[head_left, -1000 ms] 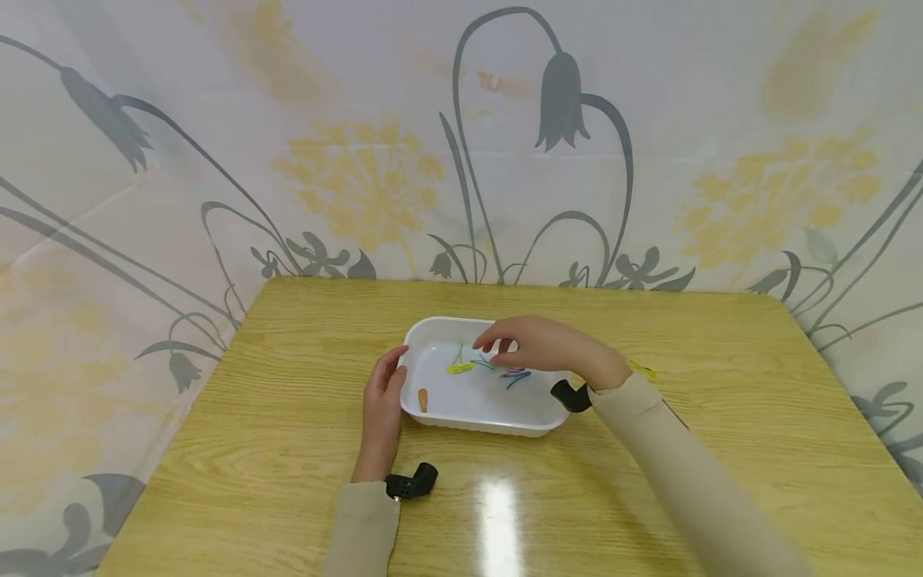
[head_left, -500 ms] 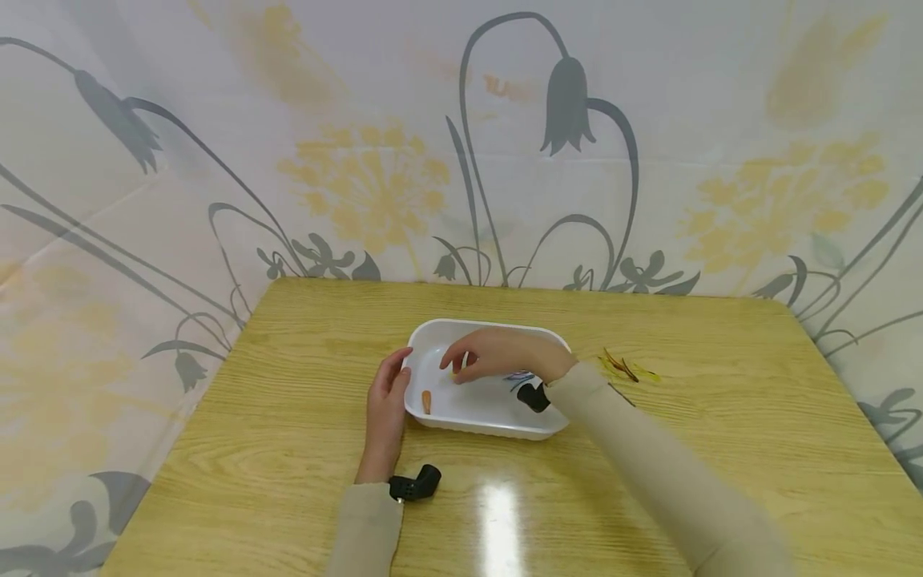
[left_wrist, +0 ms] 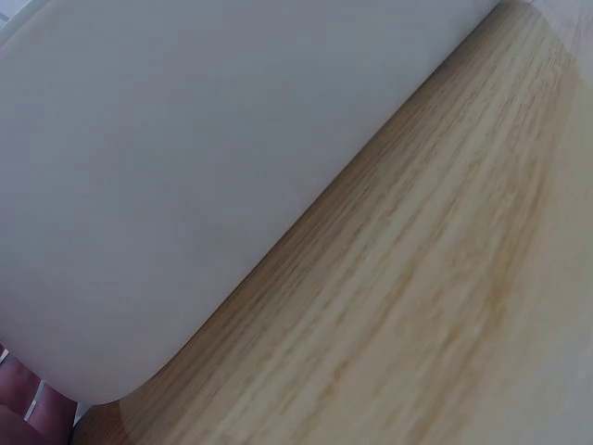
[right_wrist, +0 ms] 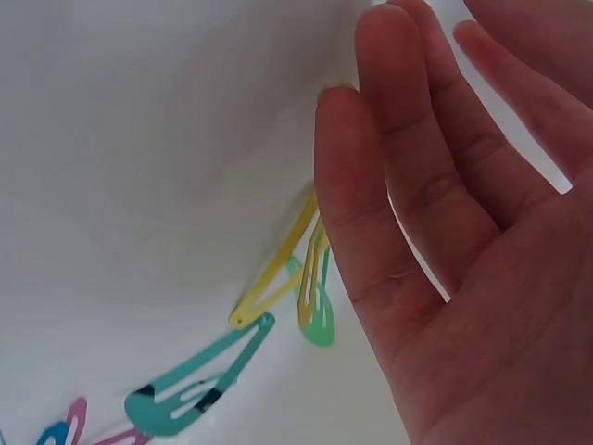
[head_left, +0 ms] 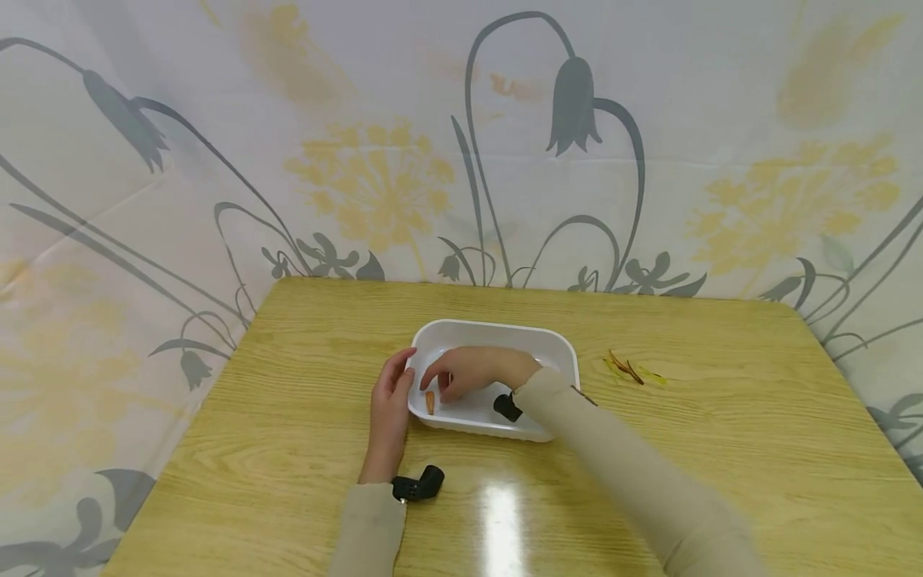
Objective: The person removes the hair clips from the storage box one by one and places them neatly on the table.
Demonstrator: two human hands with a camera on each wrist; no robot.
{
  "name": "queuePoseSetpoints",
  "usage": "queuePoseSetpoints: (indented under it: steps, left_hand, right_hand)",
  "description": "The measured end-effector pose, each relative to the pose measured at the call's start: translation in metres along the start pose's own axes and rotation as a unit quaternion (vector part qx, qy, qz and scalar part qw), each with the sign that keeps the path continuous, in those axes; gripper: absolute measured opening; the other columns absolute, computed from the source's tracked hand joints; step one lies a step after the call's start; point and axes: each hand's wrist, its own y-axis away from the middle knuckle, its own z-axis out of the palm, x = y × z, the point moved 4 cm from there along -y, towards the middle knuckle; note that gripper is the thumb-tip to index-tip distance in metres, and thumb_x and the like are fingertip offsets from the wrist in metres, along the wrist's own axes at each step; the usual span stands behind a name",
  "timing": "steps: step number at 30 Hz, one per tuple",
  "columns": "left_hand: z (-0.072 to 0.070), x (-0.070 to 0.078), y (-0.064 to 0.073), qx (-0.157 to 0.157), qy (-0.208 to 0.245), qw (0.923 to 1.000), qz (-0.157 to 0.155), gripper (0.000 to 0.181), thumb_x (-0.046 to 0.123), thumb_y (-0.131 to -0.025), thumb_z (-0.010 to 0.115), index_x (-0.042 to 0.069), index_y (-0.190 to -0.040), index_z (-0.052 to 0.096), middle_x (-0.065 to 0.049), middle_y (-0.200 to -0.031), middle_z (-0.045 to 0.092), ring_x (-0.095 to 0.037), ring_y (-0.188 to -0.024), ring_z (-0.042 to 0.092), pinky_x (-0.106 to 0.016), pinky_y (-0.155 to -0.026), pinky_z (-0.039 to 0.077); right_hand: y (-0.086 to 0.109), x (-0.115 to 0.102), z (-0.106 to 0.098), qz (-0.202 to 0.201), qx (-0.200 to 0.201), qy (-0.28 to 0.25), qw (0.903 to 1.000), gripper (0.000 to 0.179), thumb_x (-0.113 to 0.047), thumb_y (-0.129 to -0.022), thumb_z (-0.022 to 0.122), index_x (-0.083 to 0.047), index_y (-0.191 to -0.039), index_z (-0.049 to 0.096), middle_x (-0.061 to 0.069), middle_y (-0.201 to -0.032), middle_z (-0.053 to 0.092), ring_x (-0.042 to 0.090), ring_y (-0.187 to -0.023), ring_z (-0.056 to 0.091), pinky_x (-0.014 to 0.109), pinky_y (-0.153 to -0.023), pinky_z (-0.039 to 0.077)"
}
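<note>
My left hand (head_left: 391, 405) holds the left end of a white tray (head_left: 562, 344), thumb and fingertips at its rim. Over the tray's left part reaches my right hand (head_left: 472, 370), fingers pointing down and bent slightly. An orange hair clip (head_left: 430, 402) lies beside its fingertips. In the right wrist view the fingers are nearly straight, with nothing visible between them. Close to them on the tray floor lie a yellow hair clip (right_wrist: 292, 246), a green hair clip (right_wrist: 321, 328) and a teal hair clip (right_wrist: 153, 417). Pink and blue pieces are partly cut off there.
Right of the tray, brown clip-like pieces (head_left: 634, 373) and a thin yellow piece (head_left: 654, 377) lie on the wooden table (head_left: 288, 449). A patterned cloth (head_left: 375, 96) hangs behind the table. The left wrist view mostly shows the tray's outer wall (left_wrist: 185, 185).
My right hand has moved left and down into the tray, from above the clips in the middle to beside the orange clip. The left hand stays at the tray's left end.
</note>
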Motion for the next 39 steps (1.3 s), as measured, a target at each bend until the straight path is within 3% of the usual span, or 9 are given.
queuePoseSetpoints:
  steps: [9, 16, 21, 32, 39]
  left_hand:
    - [0.003, 0.016, 0.006, -0.002, -0.003, 0.9999, 0.012, 0.031, 0.010, -0.094, 0.042, 0.004, -0.123, 0.050, -0.004, -0.132, 0.043, -0.012, -0.125, 0.033, -0.030, -0.103, 0.026]
    - [0.003, 0.016, 0.007, -0.004, 0.003, 0.9999, 0.013, 0.031, 0.011, -0.094, 0.043, 0.004, -0.123, 0.050, -0.002, -0.131, 0.044, -0.009, -0.123, 0.035, -0.027, -0.101, 0.029]
    - [0.003, 0.015, 0.007, -0.002, 0.004, 0.9999, 0.013, 0.030, 0.011, -0.094, 0.044, 0.005, -0.122, 0.051, -0.001, -0.130, 0.044, -0.008, -0.123, 0.035, -0.027, -0.101, 0.028]
    - [0.004, 0.015, 0.007, -0.003, 0.003, 0.9999, 0.017, 0.031, 0.010, -0.094, 0.043, 0.003, -0.123, 0.050, -0.003, -0.131, 0.044, -0.010, -0.123, 0.035, -0.028, -0.101, 0.028]
    - [0.002, 0.011, 0.005, -0.001, 0.004, 0.9999, 0.010, 0.029, 0.011, -0.094, 0.043, 0.007, -0.122, 0.051, -0.001, -0.131, 0.044, -0.010, -0.122, 0.036, -0.028, -0.101, 0.029]
  right_hand:
    - [-0.011, -0.001, 0.008, 0.013, -0.001, -0.001, 0.9999, 0.030, -0.005, -0.080, 0.060, -0.014, -0.108, 0.061, -0.003, -0.082, 0.057, 0.006, -0.068, 0.048, 0.018, -0.060, 0.041]
    - [-0.013, 0.000, 0.010, 0.021, 0.036, 0.035, 0.9985, 0.012, -0.010, -0.078, 0.064, -0.016, -0.088, 0.062, -0.005, -0.076, 0.054, 0.008, -0.070, 0.047, 0.020, -0.063, 0.039]
    - [-0.013, 0.000, 0.012, 0.027, 0.039, 0.067, 0.9967, 0.006, -0.013, -0.079, 0.065, -0.016, -0.083, 0.061, -0.007, -0.072, 0.053, 0.009, -0.069, 0.046, 0.021, -0.063, 0.038]
    - [-0.007, 0.001, 0.008, 0.029, 0.044, 0.083, 0.9951, 0.003, -0.016, -0.080, 0.061, -0.017, -0.077, 0.064, -0.009, -0.070, 0.053, 0.007, -0.066, 0.046, 0.020, -0.063, 0.038]
    - [0.004, -0.004, -0.005, 0.033, 0.064, 0.086, 0.9937, 0.012, -0.021, -0.084, 0.059, -0.018, -0.073, 0.063, -0.010, -0.063, 0.051, 0.005, -0.058, 0.045, 0.019, -0.055, 0.037]
